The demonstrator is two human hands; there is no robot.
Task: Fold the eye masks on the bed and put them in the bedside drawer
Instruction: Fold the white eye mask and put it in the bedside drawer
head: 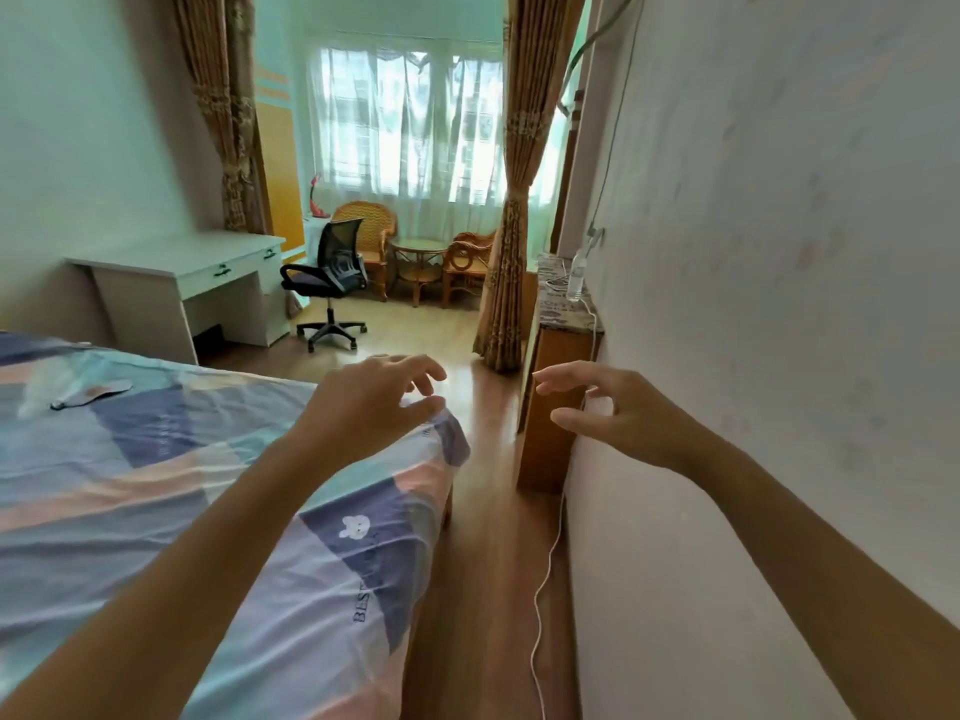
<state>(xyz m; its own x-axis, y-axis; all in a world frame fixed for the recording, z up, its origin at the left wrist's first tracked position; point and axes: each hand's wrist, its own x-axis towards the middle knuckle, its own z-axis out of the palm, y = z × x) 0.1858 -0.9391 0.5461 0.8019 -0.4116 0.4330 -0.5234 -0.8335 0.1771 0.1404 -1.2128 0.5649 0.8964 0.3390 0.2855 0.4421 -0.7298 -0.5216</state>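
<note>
Both hands are empty, each grip wide with the fingers spread and slightly curled. Left hand (pixel 371 402) is held over the near right corner of the bed (pixel 156 485), its fingertips above the edge of the patchwork sheet; whether it touches the cloth cannot be told. Right hand (pixel 618 413) is raised in the gap between the bed and the wall (pixel 779 252) on the right, close to the wall, palm turned inward toward the other hand.

One eye mask (pixel 93 394) lies flat on the bed at the far left, well apart from both hands; it looks dark with a paler patch, and it is blurred, so its fold cannot be made out. Next to it a pale, glossy shape rests on the sheet, too smeared to name.

Against the right wall, beyond the right hand, stands a brown wooden bedside cabinet (pixel 545 387) with a patterned top surface. On that surface stands a clear plastic bottle (pixel 576 278), and a white cable (pixel 545 589) runs from it down along the wall to the wooden floor (pixel 483 511). No drawer front can be read from this angle.

Farther off, a white desk (pixel 176 272) sits at the left wall, a black office chair (pixel 327 283) just right of it. Wicker chairs (pixel 369 231) and a small round table stand by the curtained window (pixel 405 127) at the far end
</note>
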